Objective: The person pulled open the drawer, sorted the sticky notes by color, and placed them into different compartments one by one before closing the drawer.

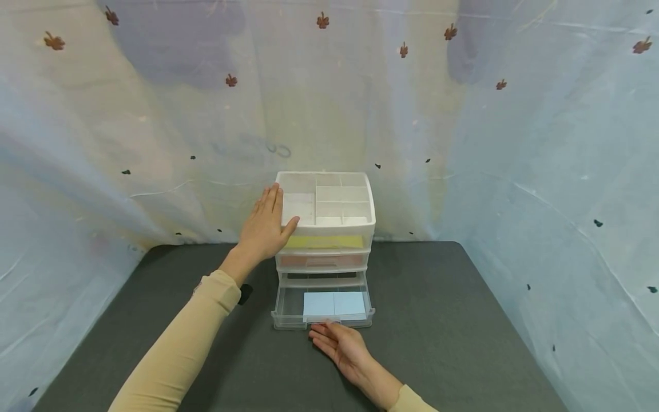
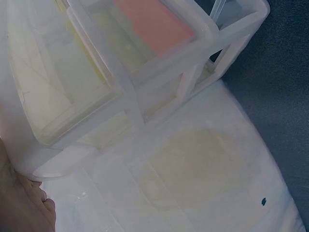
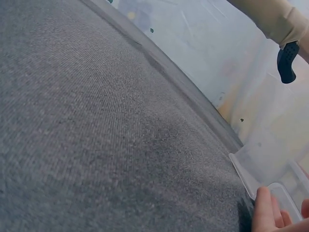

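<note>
A white plastic drawer organizer (image 1: pixel 344 194) with a compartmented top stands on the dark table, near the back. My left hand (image 1: pixel 265 226) rests along its upper left edge, fingers straight and thumb spread over the front corner. In the left wrist view, part of that hand (image 2: pixel 24 200) shows beside the organizer's side wall (image 2: pixel 128 92). The clear bottom drawer (image 1: pixel 290 303) is pulled out, with light blue paper squares (image 1: pixel 334 303) inside. At its front handle my right hand (image 1: pixel 347 352) touches with extended fingers. Those fingers (image 3: pixel 263 208) meet the drawer front in the right wrist view.
Above the pulled-out drawer are two closed drawers, one with yellow contents (image 1: pixel 324 242) and one with pink contents (image 1: pixel 321 261). A dark grey cloth covers the table (image 1: pixel 437 343). Pale patterned curtains (image 1: pixel 329 114) hang behind and at both sides.
</note>
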Available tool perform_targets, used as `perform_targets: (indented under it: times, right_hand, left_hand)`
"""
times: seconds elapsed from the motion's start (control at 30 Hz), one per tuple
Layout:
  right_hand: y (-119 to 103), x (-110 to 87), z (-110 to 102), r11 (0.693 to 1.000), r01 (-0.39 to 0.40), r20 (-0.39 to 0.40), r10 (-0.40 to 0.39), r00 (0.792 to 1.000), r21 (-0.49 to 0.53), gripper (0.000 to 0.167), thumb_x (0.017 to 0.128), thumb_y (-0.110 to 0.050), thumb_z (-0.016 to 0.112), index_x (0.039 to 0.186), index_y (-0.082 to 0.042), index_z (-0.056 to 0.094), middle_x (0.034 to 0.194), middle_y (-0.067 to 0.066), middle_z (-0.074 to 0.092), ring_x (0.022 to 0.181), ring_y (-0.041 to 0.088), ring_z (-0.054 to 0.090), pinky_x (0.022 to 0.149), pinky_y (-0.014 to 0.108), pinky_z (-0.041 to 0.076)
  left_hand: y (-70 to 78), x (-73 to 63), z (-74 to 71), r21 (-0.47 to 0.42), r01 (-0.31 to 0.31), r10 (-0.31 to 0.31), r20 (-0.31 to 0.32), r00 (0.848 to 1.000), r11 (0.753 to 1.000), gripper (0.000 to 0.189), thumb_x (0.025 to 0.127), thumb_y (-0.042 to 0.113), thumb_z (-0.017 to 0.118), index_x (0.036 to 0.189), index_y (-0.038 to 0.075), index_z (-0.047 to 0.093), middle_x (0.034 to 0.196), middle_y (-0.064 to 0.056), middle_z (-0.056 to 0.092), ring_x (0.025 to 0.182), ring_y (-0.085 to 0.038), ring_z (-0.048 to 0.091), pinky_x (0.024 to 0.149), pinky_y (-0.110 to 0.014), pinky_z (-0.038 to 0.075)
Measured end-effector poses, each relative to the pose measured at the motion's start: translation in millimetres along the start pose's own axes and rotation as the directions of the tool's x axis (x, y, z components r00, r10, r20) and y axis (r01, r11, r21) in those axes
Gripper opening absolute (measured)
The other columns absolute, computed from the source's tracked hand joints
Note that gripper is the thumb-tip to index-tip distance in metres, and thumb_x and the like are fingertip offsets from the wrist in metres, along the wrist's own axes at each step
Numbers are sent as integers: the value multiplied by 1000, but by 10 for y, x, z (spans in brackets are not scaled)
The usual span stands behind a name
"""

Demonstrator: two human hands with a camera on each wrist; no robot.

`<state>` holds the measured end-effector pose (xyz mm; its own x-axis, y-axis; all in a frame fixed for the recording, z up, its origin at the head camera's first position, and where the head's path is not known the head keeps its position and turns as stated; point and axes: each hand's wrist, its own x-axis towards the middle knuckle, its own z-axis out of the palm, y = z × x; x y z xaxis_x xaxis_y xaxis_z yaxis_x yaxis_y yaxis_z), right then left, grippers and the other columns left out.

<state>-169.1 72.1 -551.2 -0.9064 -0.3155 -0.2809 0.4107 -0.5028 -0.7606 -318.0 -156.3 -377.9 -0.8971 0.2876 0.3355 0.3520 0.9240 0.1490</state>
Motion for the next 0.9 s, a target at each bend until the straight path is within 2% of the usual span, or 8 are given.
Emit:
perform_targets:
  times: [0.37,0.9]
  right_hand:
    - [-31,27,13,999,-18,-7,19,1000,46,41,111,-10,50,141,18,44,117,17,74,114,26,72,101,35,56]
    - [-48,93,36,998,-13,-15,14,1000,54,41,111,-10,50,141,18,43,118,18,73,116,27,71,101,35,56]
  left_hand:
    - [-3,12,19,6,-4,4,-12,1000,1000,85,110,57,30,165,-3,4,174,-17,-4,161,-36,-1,129,-52,12]
    - [-4,5,18,5,0,0,-11,1000,1000,86,110,58,31,165,-3,4,174,-17,-5,161,-35,-4,129,-53,11]
